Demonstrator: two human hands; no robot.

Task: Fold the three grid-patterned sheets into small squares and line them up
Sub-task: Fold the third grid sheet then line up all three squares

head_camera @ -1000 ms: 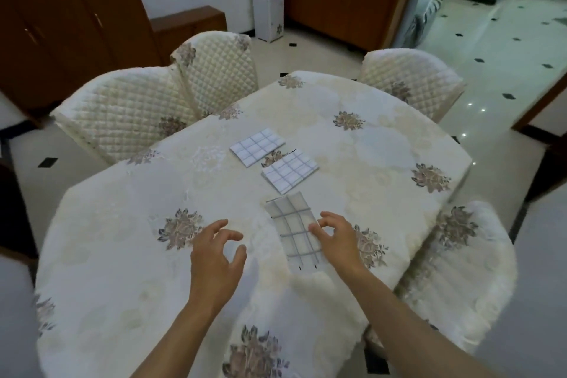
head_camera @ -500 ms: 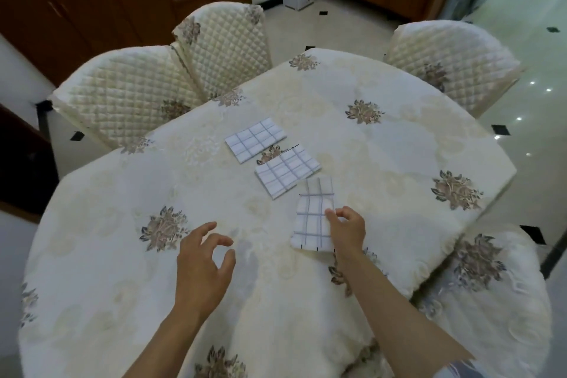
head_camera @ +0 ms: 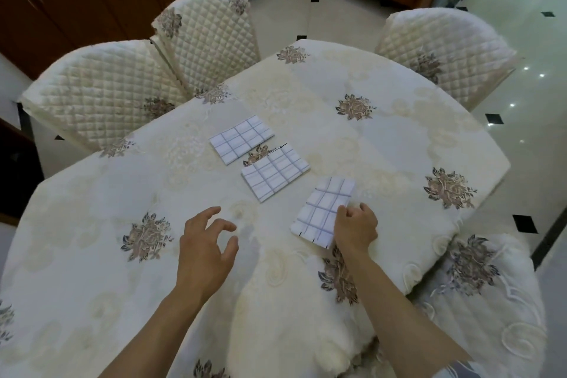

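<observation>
At the far left a quilted chair (head_camera: pixel 101 92) is drawn up to the table, and a second quilted chair (head_camera: pixel 208 40) is set just beside it. The table is covered by a cream tablecloth (head_camera: pixel 92 224) printed with flower clusters. The left hand (head_camera: pixel 205 242) is held over the cloth near its front edge, with fingers spread and loosely bent and nothing grasped; whether the cloth is touched cannot be told. Further right, three grid-patterned sheets are laid in a slanting row that runs from the table's middle towards the near right. The farthest sheet (head_camera: pixel 242 139) is folded and lies flat. The middle sheet (head_camera: pixel 275 172), also folded flat, is placed just beside it, with a flower motif between them. The nearest sheet (head_camera: pixel 325 210) is folded into a narrower oblong and turned at a different angle from the other two, close to the middle sheet but apart from it. Its right edge is pinched by the right hand (head_camera: pixel 356 227), whose fingers are curled. At the far right a third chair (head_camera: pixel 445 49) is seen behind the table, and a covered chair (head_camera: pixel 478 285) stands by its near right edge.
</observation>
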